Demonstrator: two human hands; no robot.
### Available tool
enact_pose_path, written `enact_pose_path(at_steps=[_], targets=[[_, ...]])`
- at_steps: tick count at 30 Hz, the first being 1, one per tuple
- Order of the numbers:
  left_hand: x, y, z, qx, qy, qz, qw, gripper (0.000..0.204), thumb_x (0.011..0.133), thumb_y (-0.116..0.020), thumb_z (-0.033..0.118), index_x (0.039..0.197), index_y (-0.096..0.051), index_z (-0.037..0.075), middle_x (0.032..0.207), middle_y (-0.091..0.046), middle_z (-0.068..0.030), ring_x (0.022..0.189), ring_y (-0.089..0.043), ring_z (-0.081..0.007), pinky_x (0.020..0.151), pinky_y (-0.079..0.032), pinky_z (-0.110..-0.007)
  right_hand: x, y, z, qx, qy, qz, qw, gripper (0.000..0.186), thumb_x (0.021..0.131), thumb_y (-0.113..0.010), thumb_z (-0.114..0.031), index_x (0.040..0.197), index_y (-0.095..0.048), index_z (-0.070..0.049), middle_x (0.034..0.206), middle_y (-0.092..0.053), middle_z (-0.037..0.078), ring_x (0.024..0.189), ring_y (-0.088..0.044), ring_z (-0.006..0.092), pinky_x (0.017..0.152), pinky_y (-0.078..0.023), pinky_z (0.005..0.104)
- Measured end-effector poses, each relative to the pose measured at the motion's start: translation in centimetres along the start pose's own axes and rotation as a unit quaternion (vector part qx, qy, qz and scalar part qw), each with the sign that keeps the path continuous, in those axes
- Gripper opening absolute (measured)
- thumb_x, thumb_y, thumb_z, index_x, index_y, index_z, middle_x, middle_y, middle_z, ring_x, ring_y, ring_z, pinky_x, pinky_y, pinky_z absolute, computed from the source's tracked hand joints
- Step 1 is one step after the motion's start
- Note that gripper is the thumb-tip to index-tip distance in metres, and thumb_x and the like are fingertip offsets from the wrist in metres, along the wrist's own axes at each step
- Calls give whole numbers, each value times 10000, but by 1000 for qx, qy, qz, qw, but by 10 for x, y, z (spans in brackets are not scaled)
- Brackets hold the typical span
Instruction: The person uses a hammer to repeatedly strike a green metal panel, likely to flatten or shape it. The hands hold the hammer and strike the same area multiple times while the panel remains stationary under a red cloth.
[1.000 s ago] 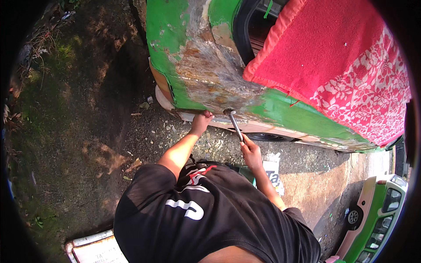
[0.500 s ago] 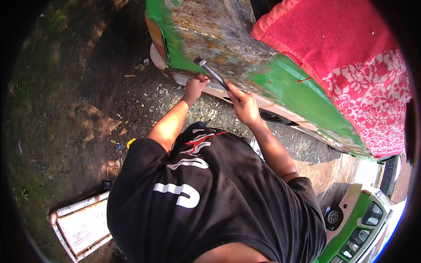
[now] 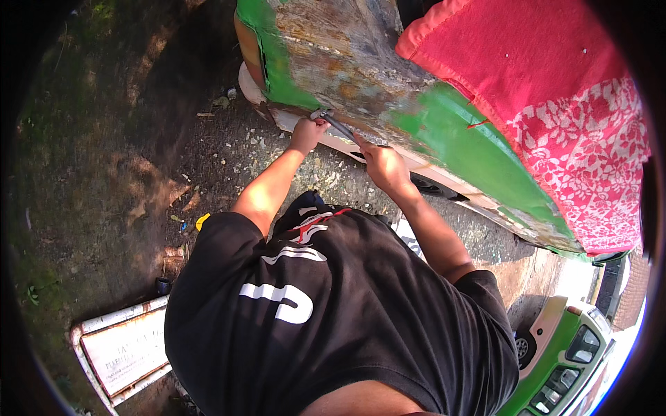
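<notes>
My right hand [image 3: 387, 166] is wrapped round the handle of a hammer [image 3: 341, 127]. The hammer's head has come down at the fingers of my left hand [image 3: 307, 134]. That hand is closed against the lower edge of a worn vehicle body panel [image 3: 347, 76]; whatever it grips is hidden by the fingers and the hammer head. Green paint remains around the panel's patchy, rust-brown and grey middle. Below it runs a pale lower strip [image 3: 286, 119].
A red cloth with a white floral part [image 3: 534, 52] drapes over the vehicle at right. Small pale chips lie on the dark ground [image 3: 229, 149]. A white-framed sign [image 3: 125, 353] lies at lower left. Another green-and-white vehicle [image 3: 555, 367] stands at lower right.
The hammer head has swung down from above the panel edge to my left hand. My right hand has lowered slightly; my left hand stays at nearly the same place.
</notes>
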State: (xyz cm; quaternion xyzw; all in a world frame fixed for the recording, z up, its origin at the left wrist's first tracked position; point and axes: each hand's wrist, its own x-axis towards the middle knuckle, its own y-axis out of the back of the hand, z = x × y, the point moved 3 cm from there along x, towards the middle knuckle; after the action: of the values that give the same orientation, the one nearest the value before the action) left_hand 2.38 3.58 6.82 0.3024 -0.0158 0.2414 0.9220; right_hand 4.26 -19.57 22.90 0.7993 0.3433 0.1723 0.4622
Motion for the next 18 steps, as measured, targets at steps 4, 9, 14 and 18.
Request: enact_pose_path(at_steps=[4,9,14,18], targets=[[0,-2,-3,-41,-3,25,999,206,854,-721,225,878,-661,29,801,-696,-157,768,-676,-351,680,-512,-409,-17,4,2,110,44,55,992,402,976,-557,-151,1370,-568,-231,1027,-667,238,976,-651,395,804,-529,412],[10,-11,-12,22,-19,4,1000,207,852,-717,213,870,-642,21,800,-687,-167,783,-665,-369,679,-510,-417,-15,-1,-1,106,13,-5,994,403,978,-564,-110,1380,-545,-114,1175,-644,222,1110,-642,332,897,-504,341],[9,-10,2,-1,-46,6,999,216,830,-734,225,872,-664,25,797,-684,-175,778,-663,-373,677,-511,-434,-23,10,-5,212,143,143,956,407,984,-560,-150,1391,-542,-168,1116,-656,228,1062,-666,338,849,-517,347],[8,-11,-17,14,-22,5,1000,214,824,-741,226,897,-676,36,806,-689,-171,790,-669,-361,687,-515,-434,-11,8,-10,49,-90,-124,987,394,988,-541,-93,1381,-531,-72,1299,-598,189,1207,-602,255,964,-469,313]])
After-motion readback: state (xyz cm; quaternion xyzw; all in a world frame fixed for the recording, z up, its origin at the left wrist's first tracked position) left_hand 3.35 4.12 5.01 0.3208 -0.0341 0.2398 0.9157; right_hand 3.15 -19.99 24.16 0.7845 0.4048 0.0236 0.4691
